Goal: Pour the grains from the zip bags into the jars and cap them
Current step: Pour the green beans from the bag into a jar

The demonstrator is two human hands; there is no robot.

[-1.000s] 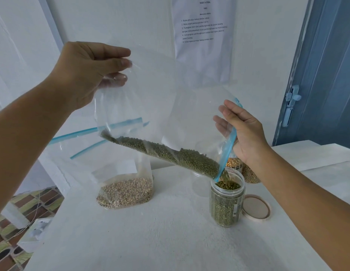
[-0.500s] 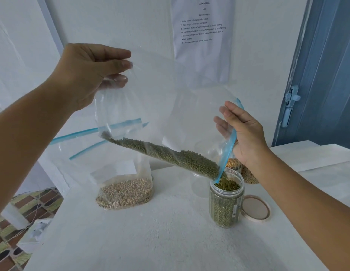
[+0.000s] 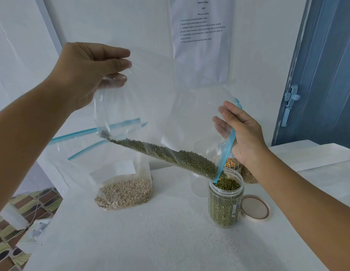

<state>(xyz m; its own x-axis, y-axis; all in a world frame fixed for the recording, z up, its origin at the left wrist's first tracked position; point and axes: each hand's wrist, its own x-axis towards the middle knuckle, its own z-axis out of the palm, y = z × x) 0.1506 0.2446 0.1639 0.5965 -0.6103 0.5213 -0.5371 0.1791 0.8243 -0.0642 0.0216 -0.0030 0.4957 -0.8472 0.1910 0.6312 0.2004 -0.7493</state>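
A clear zip bag (image 3: pixel 160 106) with a blue zip strip hangs tilted over the table. Green grains (image 3: pixel 170 155) lie along its lower fold and run into an open clear jar (image 3: pixel 226 202), nearly full of green grains. My left hand (image 3: pixel 88 73) pinches the bag's raised bottom corner. My right hand (image 3: pixel 242 133) grips the bag's mouth by the blue strip just above the jar. The jar's round tan lid (image 3: pixel 255 207) lies flat on the table to the jar's right.
A second zip bag (image 3: pixel 124 190) of pale beige grains stands on the white table (image 3: pixel 150 241) at the left. Behind the jar are an empty clear jar (image 3: pixel 199 182), a jar of yellow kernels (image 3: pixel 232 163) and a bag of brown grains (image 3: pixel 248 176). A blue door (image 3: pixel 326 75) is at the right.
Green grains keep sliding down the bag into the jar, and its level has risen slightly. Both hands hold almost the same places.
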